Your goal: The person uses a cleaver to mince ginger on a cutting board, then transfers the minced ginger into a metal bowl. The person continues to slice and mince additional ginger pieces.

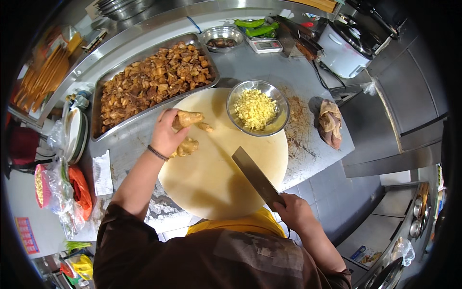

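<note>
My left hand (169, 130) grips a piece of ginger root (189, 118) above the left side of a round, pale cutting board (220, 180). A small ginger piece (205, 126) is just right of my fingers, and a knobbly ginger root (187, 146) lies on the board below them. In my right hand (295, 211) is the handle of a cleaver (254, 177), its broad blade slanting up and left over the board. A steel bowl (231, 108) of finely chopped yellow bits, perhaps ginger or garlic, sits at the board's upper right.
Behind the board is a steel tray (151, 107) heaped with browned chunks, likely meat. A crumpled cloth (330, 124) lies at the right table edge. Farther back are a small steel bowl (222, 34), a digital scale (265, 46), green peppers (258, 29) and a rice cooker (344, 50).
</note>
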A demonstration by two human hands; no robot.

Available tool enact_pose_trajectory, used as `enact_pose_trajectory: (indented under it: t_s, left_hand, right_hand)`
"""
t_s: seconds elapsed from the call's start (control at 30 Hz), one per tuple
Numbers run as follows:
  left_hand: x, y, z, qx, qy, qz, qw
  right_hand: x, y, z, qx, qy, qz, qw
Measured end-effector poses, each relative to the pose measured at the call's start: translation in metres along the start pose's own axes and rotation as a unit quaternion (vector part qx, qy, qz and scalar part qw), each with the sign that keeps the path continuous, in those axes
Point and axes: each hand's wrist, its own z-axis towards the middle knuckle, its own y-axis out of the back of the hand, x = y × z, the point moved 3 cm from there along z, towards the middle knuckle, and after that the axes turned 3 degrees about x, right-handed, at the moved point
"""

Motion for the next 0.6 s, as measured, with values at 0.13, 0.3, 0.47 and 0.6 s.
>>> enact_pose_trajectory:
  t_s: [0.13,0.3,0.47,0.6]
  left_hand:
    - [-0.008,-0.011,-0.035,0.035,0.02,-0.044,0.998]
    - [-0.04,-0.028,-0.088,0.198,0.05,-0.059,0.977]
    - [-0.041,-0.044,-0.118,0.242,0.01,0.004,0.97]
    - [-0.04,-0.051,-0.119,0.258,-0.018,0.033,0.965]
  right_hand:
    - [0.002,0.0,-0.001,-0.008,0.019,-0.011,1.0]
    - [-0.002,-0.005,-0.002,-0.014,0.025,-0.033,0.999]
    - [0.001,-0.004,-0.002,0.002,0.021,-0.026,0.999]
    - [-0.001,-0.008,-0.004,0.0,0.021,-0.023,1.0]
